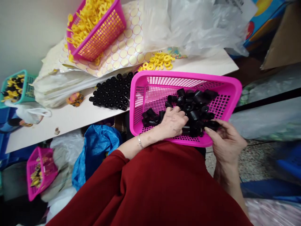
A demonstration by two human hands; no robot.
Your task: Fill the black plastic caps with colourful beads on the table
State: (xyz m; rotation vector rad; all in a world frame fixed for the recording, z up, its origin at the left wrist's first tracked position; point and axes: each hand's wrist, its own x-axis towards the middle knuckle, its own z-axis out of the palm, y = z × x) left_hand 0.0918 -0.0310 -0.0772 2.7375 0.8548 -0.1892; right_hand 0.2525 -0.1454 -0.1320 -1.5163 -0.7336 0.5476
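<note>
Running aslant from lower left to upper right, a white tabletop [44, 134] carries an upper pink basket [102, 35] of yellow rings, a sheet of round stickers [128, 45], clear plastic bags [192, 26] and a mint-green basket [29, 88]. Below it sits a blue bag [95, 150]; speckled floor [210, 160] shows at right. Black cylinders [113, 92] stand packed in a block on the table, round ends up.

Close against the person's red top [183, 182] is a large pink basket [185, 74], its long axis going left to right, open side up. Loose black plastic pieces [194, 115] lie inside at mixed angles, some lengthwise, some showing round ends. The left hand [174, 121] dips among them, fingers bent; whether it grasps one I cannot tell. By the near right rim, the right hand [225, 136] pinches a dark piece [213, 125] between thumb and fingers, which hide its axis.
</note>
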